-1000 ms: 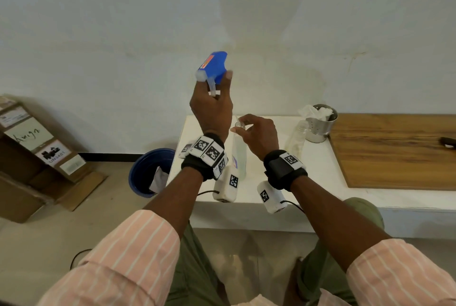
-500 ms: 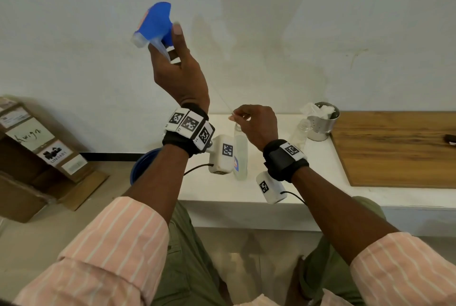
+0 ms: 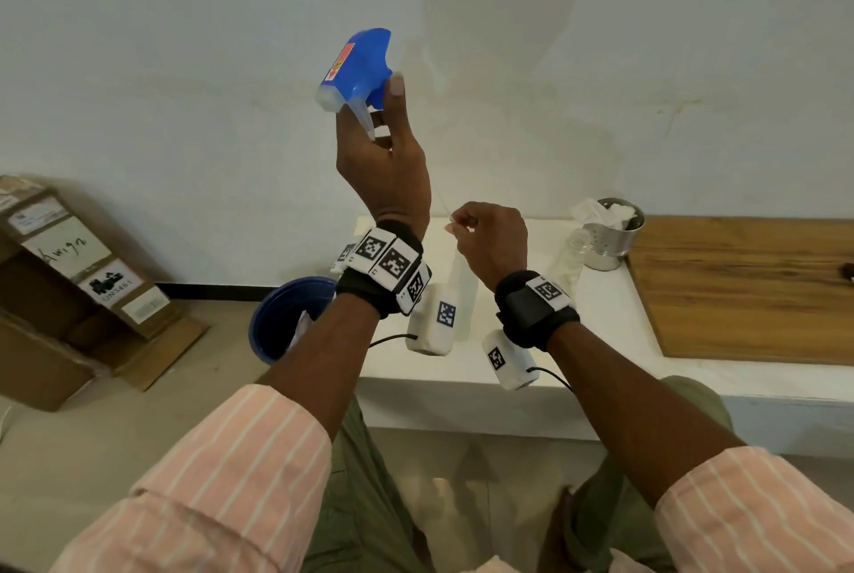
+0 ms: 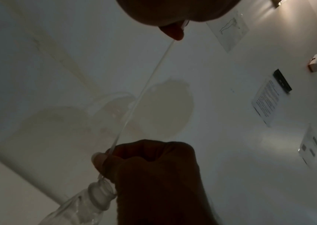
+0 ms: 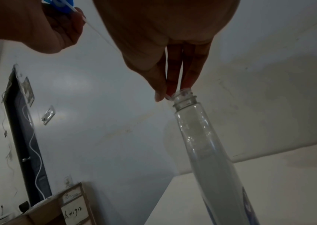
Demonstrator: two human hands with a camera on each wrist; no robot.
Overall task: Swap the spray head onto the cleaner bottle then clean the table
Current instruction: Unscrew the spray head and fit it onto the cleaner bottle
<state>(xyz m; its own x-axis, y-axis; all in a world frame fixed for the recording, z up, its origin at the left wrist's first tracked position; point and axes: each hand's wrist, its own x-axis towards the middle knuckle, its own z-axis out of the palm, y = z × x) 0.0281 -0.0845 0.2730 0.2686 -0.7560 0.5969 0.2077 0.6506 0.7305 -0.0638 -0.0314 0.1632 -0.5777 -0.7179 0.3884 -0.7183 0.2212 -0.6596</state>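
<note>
My left hand (image 3: pixel 380 112) holds the blue spray head (image 3: pixel 358 64) high in front of the wall, fingers curled round its neck. Its thin clear dip tube (image 4: pixel 144 91) slants down to my right hand (image 3: pixel 456 225), which pinches the tube's lower end just above the open mouth of the clear cleaner bottle (image 5: pixel 202 144). The bottle (image 3: pixel 464 295) stands upright on the white table (image 3: pixel 462 371), partly hidden by my wrists. In the right wrist view the tube's tip sits at the rim of the bottle mouth (image 5: pixel 182 93).
A second clear bottle (image 3: pixel 570 258) stands beside a steel cup (image 3: pixel 610 237) stuffed with tissues. A wooden board (image 3: pixel 748 290) covers the table's right part. A blue bin (image 3: pixel 282 318) and cardboard boxes (image 3: pixel 69 286) sit on the floor to the left.
My left hand lifted the spray head up and left, then swung it back toward the right, staying high. My right hand has stayed at the bottle mouth, pinching the tube.
</note>
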